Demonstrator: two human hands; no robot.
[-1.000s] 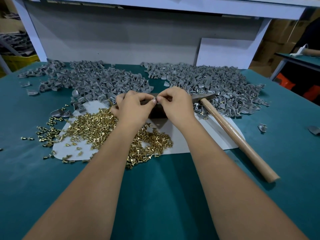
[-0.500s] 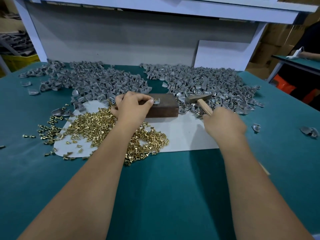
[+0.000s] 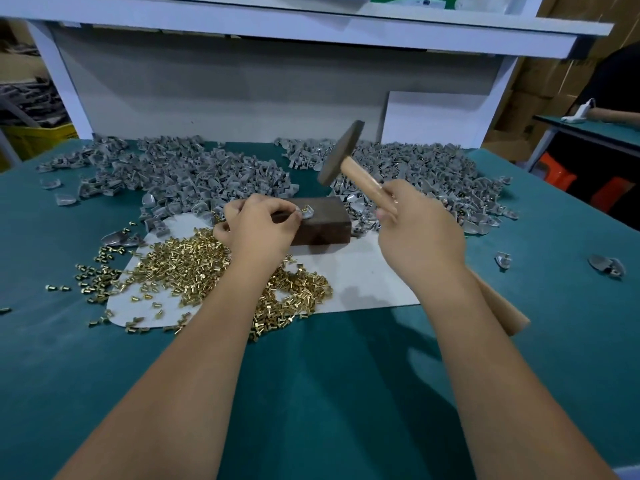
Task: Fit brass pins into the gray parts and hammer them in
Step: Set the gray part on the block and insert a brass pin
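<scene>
A small gray part [image 3: 308, 213] with a brass pin in it sits on top of the dark brown block [image 3: 322, 225]. My left hand [image 3: 259, 226] pinches that part at its left side and holds it on the block. My right hand [image 3: 419, 230] grips the wooden handle of the hammer [image 3: 360, 174], whose dark head is raised above and behind the block. A heap of loose brass pins [image 3: 194, 268] lies on the white sheet [image 3: 363, 275] under my left wrist.
Two big piles of gray parts [image 3: 194, 174] [image 3: 415, 171] cover the back of the teal table [image 3: 311, 375]. A few stray gray parts [image 3: 607, 266] lie at the right. A white shelf frame [image 3: 277, 22] stands behind. Another person's arm shows at the far right.
My right hand left the gray part, took the hammer handle and lifted the hammer off the table. My left hand stayed on the part at the block.
</scene>
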